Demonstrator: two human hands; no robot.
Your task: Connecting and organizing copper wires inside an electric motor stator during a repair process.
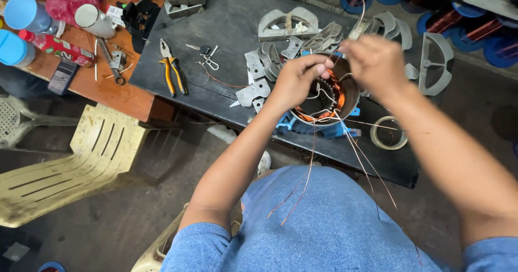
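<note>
A round motor stator (327, 100) with copper windings stands on a blue base at the front of the dark table (226, 24). My left hand (298, 79) hovers over its left rim, fingers pinched on thin white and copper wire strands coming out of the windings. My right hand (376, 62) is raised above the stator's right side, pinched on the same bundle of wire. Long copper wire ends (307, 180) hang from the stator down over my lap.
Orange-handled pliers (172, 72), keys (205, 56) and several grey metal brackets (287, 24) lie on the table. A tape roll (389, 133) sits right of the stator. A cream plastic chair (81, 159) stands left. Cups and bottles crowd the wooden table (116, 94).
</note>
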